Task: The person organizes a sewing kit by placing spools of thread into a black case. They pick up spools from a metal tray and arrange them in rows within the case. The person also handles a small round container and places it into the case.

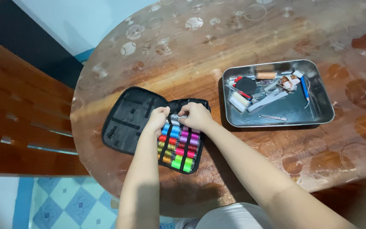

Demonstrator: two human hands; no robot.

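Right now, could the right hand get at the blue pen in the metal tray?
Probably yes. The right hand rests on the open sewing kit, just beside the metal tray. The blue pen lies uncovered near the tray's far right side, nothing over it.

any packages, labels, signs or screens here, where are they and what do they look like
No signs or screens, no label clear enough to tell.
Black zip case: open flat mid-table, rows of coloured thread spools, both hands at its top row.
Metal tray: right of it, rectangular, silver, holding sewing bits.
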